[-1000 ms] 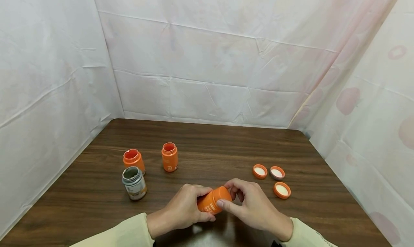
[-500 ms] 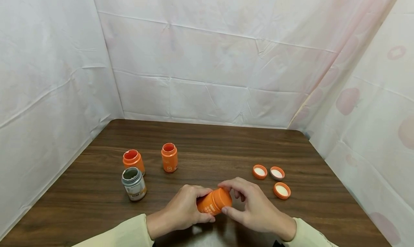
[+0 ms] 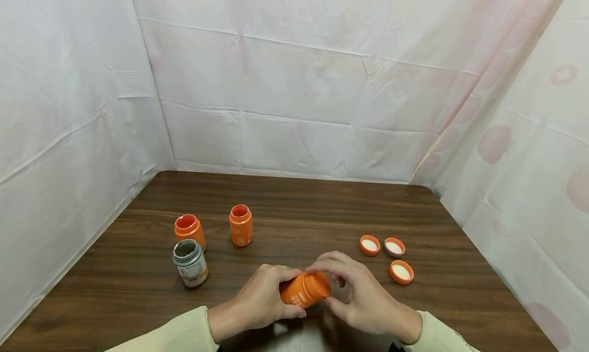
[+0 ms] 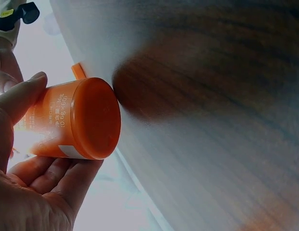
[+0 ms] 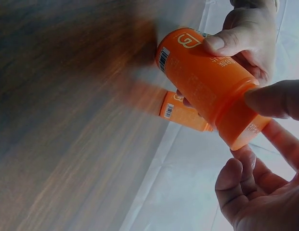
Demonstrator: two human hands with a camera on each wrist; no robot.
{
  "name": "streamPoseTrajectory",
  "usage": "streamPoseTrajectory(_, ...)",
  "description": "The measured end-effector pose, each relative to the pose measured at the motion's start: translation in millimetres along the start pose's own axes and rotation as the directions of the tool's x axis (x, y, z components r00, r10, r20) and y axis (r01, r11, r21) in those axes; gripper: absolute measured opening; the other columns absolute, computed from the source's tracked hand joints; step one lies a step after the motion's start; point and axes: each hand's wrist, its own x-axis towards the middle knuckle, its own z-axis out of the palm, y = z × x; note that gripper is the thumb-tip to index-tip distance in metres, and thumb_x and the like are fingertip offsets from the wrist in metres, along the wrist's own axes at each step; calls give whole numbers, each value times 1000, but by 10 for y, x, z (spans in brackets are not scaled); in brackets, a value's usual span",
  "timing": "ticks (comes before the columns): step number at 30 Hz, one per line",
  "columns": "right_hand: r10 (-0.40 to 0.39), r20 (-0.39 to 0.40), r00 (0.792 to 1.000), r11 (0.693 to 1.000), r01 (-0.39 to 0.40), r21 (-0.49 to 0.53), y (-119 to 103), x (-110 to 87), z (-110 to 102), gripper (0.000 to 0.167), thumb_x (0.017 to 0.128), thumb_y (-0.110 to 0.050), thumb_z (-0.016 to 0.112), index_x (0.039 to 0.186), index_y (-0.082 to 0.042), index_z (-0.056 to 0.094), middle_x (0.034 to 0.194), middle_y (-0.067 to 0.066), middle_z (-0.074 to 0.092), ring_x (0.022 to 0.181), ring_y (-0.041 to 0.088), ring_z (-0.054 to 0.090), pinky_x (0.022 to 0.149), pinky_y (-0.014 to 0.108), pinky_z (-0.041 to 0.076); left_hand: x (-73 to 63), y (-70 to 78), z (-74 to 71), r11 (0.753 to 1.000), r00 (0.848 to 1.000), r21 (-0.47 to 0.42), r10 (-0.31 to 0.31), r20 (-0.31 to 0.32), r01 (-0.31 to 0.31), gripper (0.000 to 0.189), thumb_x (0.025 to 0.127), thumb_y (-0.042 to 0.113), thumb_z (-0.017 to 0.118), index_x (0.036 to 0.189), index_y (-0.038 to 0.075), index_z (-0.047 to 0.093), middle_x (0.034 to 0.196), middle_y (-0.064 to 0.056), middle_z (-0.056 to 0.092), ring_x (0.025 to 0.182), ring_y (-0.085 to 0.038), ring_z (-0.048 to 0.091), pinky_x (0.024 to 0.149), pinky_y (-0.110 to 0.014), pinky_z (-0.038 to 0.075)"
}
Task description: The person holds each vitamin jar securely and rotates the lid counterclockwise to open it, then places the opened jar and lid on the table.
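An orange pill bottle [image 3: 293, 292] is held tilted just over the table's front, its orange cap [image 3: 318, 285] pointing right. My left hand [image 3: 259, 300] grips the bottle's body, thumb on one side and fingers on the other. In the left wrist view, the bottle's smooth base [image 4: 98, 118] faces the camera. My right hand [image 3: 363, 297] holds the cap between thumb and forefinger. The right wrist view shows this cap [image 5: 238, 125] seated on the bottle neck, with the other fingers of that hand curled beneath it.
Two uncapped orange bottles, one further left [image 3: 190, 230] and one nearer the middle [image 3: 241, 232], stand upright. An uncapped grey bottle [image 3: 190, 265] stands in front of the left one. Three caps, two behind [image 3: 369, 245] [image 3: 394, 247] and one in front [image 3: 401, 272], lie inside-up at right.
My right hand's fingers have shifted round the cap, the forefinger reaching further left over its top and the thumb drawing back to its lower edge. The left hand's grip stays the same.
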Motion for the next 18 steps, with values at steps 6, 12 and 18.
streamPoseTrajectory(6, 22, -51, 998, 1000, -23, -15, -24, 13, 17, 58, 83, -14, 86, 134, -23, 60, 117, -4, 63, 81, 6, 47, 64, 23, 46, 0, 13, -7, 1000, 1000, -11, -2, 1, 2, 45, 72, 20, 96, 111, 23, 75, 97, 16, 70, 82, 2, 62, 73, -20, 52)
streamPoseTrajectory(12, 238, -125, 963, 962, -251, -107, -41, 14, 53, 42, 86, -48, 81, 118, -23, 67, 95, -14, 62, 73, 4, 48, 62, 25, 45, 0, 15, -7, 1000, 1000, -10, -20, 5, 20, 44, 72, 21, 96, 110, 24, 75, 97, 16, 70, 82, 2, 61, 74, -21, 52)
streamPoseTrajectory(18, 336, -105, 936, 931, -347, -115, -52, 43, 40, 38, 88, -54, 77, 105, -21, 68, 80, -10, 60, 62, 3, 46, 55, 21, 41, -1, 13, -5, 999, 1000, -17, -27, 6, 27, 45, 72, 21, 96, 112, 24, 75, 99, 15, 71, 85, 2, 62, 75, -21, 53)
